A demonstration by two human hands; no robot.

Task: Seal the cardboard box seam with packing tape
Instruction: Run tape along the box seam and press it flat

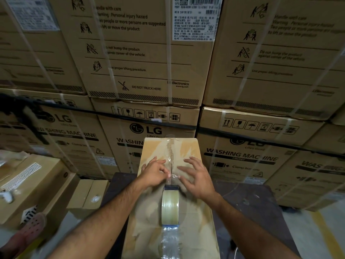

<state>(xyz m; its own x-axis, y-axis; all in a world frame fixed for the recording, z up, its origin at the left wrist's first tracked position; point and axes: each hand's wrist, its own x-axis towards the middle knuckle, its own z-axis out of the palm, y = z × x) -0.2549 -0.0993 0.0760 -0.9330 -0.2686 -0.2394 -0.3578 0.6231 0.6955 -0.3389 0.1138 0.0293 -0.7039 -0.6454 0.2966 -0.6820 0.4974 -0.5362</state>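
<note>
Head view: one box [169, 184], one tape roll [170, 206] just behind two spread, flat hands, left hand [155, 172], right hand [197, 177].

Tape roll [170, 207] on box [149, 221], stacked cartons [141, 53] behind

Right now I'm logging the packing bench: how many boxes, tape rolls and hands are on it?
Box: 1
Tape roll: 1
Hands: 2, left hand and right hand
Total: 4
</note>
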